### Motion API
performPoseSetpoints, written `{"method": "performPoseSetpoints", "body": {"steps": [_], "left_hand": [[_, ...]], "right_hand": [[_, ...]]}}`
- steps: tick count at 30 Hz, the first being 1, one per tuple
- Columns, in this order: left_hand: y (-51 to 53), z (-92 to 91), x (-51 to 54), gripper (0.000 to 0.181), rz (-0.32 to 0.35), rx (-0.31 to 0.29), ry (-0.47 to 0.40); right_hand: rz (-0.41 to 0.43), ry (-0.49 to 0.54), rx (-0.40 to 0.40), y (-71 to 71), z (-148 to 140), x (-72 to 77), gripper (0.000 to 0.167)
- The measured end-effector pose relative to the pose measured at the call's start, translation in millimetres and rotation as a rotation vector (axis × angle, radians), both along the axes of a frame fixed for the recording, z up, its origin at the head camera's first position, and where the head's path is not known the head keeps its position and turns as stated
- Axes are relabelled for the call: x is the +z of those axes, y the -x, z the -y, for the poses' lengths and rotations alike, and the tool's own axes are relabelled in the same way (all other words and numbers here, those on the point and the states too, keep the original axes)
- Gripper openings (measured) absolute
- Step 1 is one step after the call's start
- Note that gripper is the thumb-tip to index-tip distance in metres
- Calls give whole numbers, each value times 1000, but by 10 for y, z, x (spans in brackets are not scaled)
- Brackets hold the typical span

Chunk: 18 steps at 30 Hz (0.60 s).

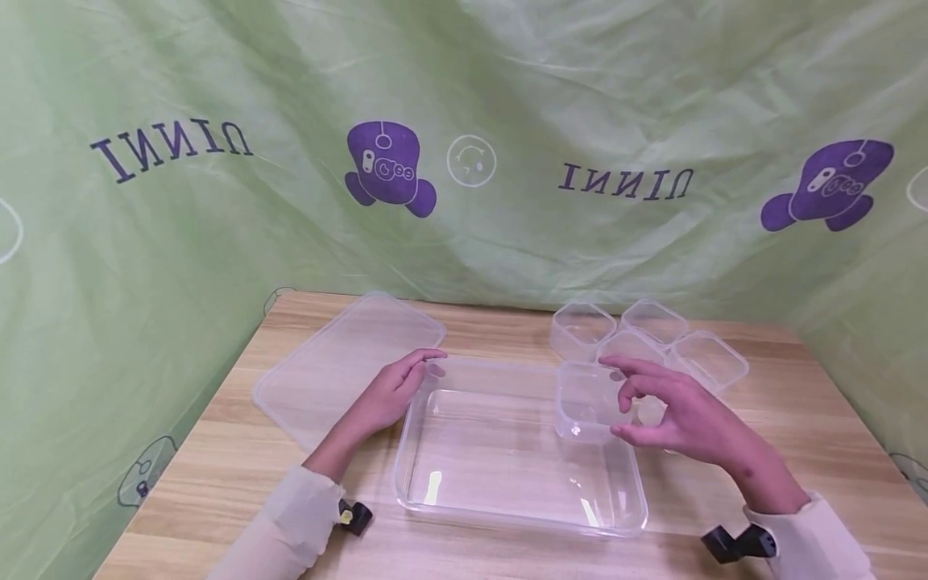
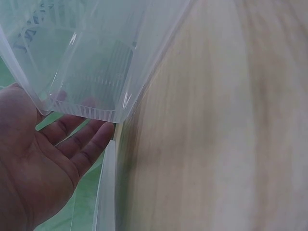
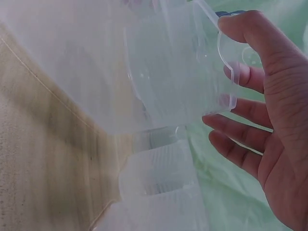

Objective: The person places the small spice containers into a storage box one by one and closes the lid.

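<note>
A large clear rectangular container [image 1: 522, 517] sits on the table. My left hand [image 1: 391, 393] holds its far left corner; in the left wrist view, fingers [image 2: 91, 147] reach behind the clear wall and the thumb is mostly hidden. Inside the large container, at the far right corner, is a small clear square container [image 1: 580, 395]. My right hand [image 1: 674, 407] holds it by the right side of its rim. In the right wrist view the thumb [image 3: 240, 25] touches one rim corner, and some fingertips overlap the rim lower down.
Several more small clear containers [image 1: 706, 358] stand grouped at the back right of the wooden table [image 1: 761, 451]. To the left lies a flat translucent lid [image 1: 333, 370], partly behind my left forearm. Green printed cloth [image 1: 507, 250] hangs behind the table and along its sides.
</note>
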<state>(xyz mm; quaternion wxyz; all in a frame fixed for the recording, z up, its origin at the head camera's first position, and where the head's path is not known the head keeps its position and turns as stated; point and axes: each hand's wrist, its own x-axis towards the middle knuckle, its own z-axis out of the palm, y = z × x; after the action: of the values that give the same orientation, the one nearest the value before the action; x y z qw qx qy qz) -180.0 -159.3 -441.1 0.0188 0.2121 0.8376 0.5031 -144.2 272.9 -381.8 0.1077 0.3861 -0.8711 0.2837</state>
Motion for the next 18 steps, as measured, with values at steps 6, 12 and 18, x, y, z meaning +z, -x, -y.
{"method": "performPoseSetpoints", "body": {"steps": [6, 12, 18], "left_hand": [[5, -2, -4, 36, 2, -3, -8], [1, -3, -2, 36, 2, -4, -14], [2, 2, -8, 36, 3, 0, -14]], "right_hand": [[-7, 4, 2, 10, -7, -47, 41], [4, -14, -24, 15, -10, -71, 39], [-9, -16, -12, 10, 3, -86, 39]]}}
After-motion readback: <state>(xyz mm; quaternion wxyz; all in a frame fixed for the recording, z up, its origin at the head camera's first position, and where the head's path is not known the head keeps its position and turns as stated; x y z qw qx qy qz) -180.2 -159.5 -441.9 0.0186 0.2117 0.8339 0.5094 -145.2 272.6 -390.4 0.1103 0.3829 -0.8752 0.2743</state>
